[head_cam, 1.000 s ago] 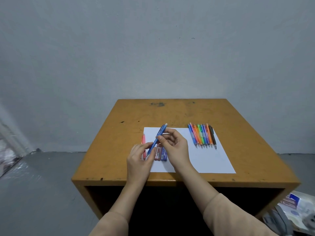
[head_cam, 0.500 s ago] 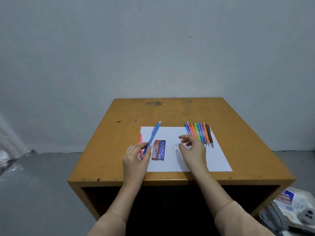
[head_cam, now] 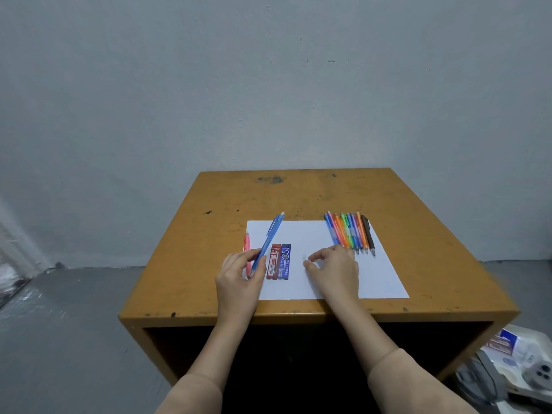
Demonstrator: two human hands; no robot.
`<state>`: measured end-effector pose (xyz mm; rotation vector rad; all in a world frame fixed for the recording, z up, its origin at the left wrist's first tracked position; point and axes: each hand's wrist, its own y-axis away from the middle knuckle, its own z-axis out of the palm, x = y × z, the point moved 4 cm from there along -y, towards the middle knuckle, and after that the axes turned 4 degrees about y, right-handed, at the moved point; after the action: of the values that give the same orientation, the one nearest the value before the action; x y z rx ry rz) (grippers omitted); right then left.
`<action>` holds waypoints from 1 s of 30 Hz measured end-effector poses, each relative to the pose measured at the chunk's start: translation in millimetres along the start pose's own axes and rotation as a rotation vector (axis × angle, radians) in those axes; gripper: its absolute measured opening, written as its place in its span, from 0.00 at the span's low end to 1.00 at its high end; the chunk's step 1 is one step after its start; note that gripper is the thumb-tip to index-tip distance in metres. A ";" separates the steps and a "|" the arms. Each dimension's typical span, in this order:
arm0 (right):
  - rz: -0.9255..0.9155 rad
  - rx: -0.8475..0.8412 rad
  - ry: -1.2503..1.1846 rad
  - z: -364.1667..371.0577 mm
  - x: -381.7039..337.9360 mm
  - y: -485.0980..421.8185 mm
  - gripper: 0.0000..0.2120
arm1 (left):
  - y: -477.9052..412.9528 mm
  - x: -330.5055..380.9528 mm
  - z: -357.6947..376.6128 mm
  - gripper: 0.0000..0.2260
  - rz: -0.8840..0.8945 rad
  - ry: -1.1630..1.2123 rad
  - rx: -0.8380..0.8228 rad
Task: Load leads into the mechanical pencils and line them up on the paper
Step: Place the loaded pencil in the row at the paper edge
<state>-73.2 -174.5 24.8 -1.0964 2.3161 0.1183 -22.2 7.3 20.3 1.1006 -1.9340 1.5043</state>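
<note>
My left hand [head_cam: 239, 282] grips a blue mechanical pencil [head_cam: 270, 236] near its lower end. The pencil tilts up and to the right over the white paper [head_cam: 310, 234]. My right hand [head_cam: 334, 270] rests on the middle of the paper with loosely curled fingers and nothing visible in them. A faint small pale thing [head_cam: 304, 256] lies on the paper just left of its fingertips. A red lead case [head_cam: 274, 261] and a blue lead case [head_cam: 285, 261] lie side by side between my hands. A pink pencil [head_cam: 247, 246] lies at the paper's left edge.
Several coloured pencils [head_cam: 349, 233] lie in a tight row at the paper's far right corner. The paper sits on a worn orange wooden table [head_cam: 298, 192] against a grey wall. Boxes and clutter [head_cam: 522, 363] lie on the floor at the lower right.
My right hand let go of the blue pencil's top end and moved right, down onto the paper. My left hand keeps hold of the pencil, now uncovering the two lead cases.
</note>
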 end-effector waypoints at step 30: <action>0.170 -0.111 -1.112 -30.2 -26.3 -7.3 0.04 | 1.0 -4.2 3.6 0.10 0.081 -0.016 -0.041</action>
<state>-68.4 -170.7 65.1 -0.6040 1.3789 0.7244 -20.1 5.4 15.6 1.0309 -2.0333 1.4956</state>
